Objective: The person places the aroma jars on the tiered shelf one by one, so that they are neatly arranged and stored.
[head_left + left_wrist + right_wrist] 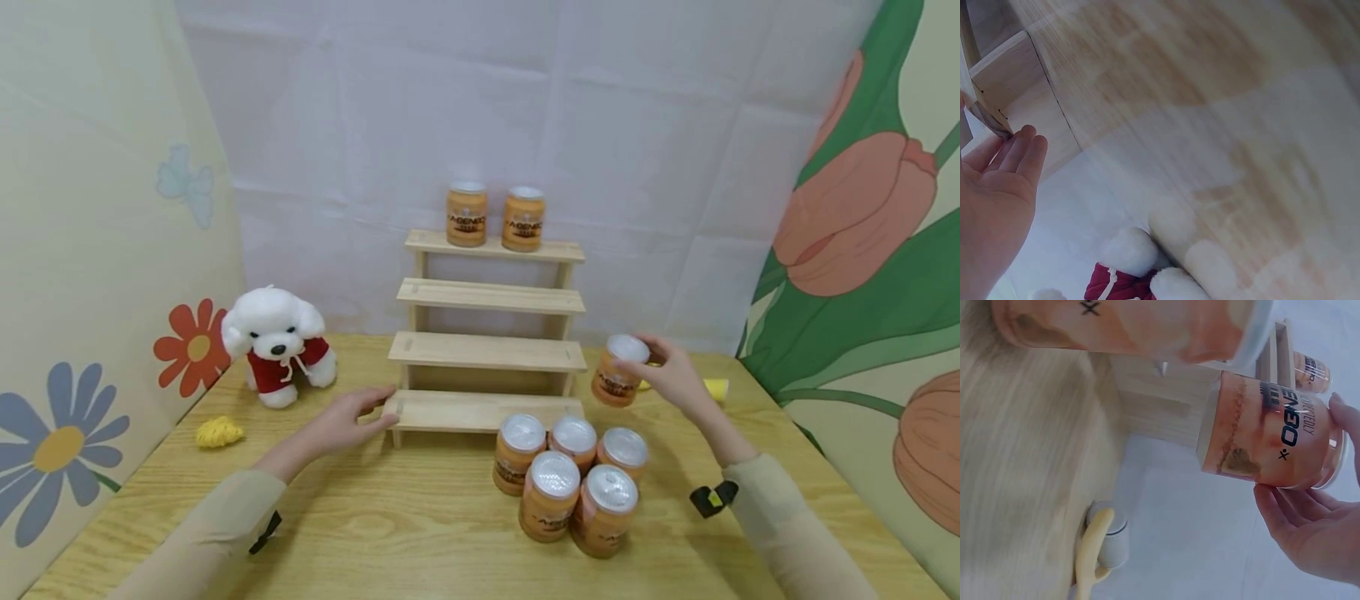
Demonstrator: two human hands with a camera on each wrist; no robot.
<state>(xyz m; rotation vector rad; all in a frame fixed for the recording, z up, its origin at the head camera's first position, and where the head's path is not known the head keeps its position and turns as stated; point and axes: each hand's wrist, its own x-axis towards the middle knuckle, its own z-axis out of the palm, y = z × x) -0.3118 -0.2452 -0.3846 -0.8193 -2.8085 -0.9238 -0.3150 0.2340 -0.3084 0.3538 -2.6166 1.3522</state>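
Observation:
A stepped wooden shelf (487,350) stands on the table, with two orange cans, a left one (467,215) and a right one (523,220), on its top step. My left hand (356,423) holds the left end of the lowest step; in the left wrist view its fingers (1025,147) lie against the board's edge, thumb on the other side. To the right of the shelf, my right hand (671,375) grips another orange can (619,375) near its silver top. The right wrist view shows this can (1272,434) raised off the table. Several more cans (550,500) stand grouped before the shelf's right front.
A white toy dog (276,342) in a red top sits left of the shelf, with a yellow bundle (219,432) near it. Behind my right hand lies a yellow object (716,389). A pale cloth (480,108) hangs behind, and patterned panels flank the table (390,525).

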